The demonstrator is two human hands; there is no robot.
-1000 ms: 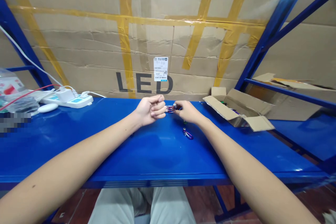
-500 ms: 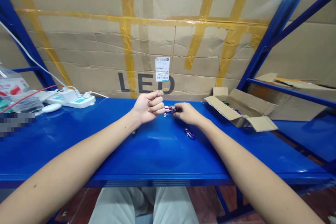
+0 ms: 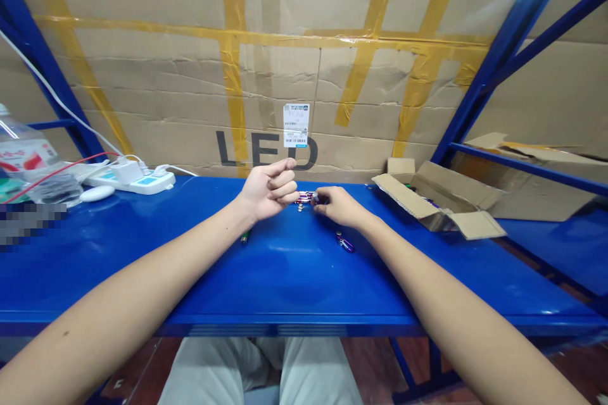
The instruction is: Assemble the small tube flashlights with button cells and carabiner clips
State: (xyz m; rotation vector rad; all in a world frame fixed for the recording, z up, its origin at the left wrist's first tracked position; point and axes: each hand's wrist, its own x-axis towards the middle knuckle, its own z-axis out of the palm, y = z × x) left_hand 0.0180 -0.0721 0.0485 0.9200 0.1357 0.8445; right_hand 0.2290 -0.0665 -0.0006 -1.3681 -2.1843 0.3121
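My left hand (image 3: 270, 191) is closed, its fingers curled in over the palm above the blue table (image 3: 285, 278); whether something small is inside I cannot make out. Just to its right, my right hand (image 3: 339, 205) has thumb and fingertips pinched on a small dark, shiny metal piece (image 3: 315, 199). Between the hands lie several small shiny purple and silver metal pieces (image 3: 304, 196), partly hidden by the fingers. A similar purple piece with a silver end (image 3: 346, 242) lies below my right wrist. Beside my left wrist a small green piece (image 3: 245, 237) shows in part.
An open cardboard box (image 3: 439, 202) with small items inside stands at the right. On the left are a white power strip (image 3: 152, 182) with cords and a clear plastic bottle (image 3: 35, 161). A large taped cardboard sheet (image 3: 190, 95) rises behind the table.
The view has shifted very slightly. Both hands stay nearly where they were, and a little more of the green piece shows beside my left wrist.
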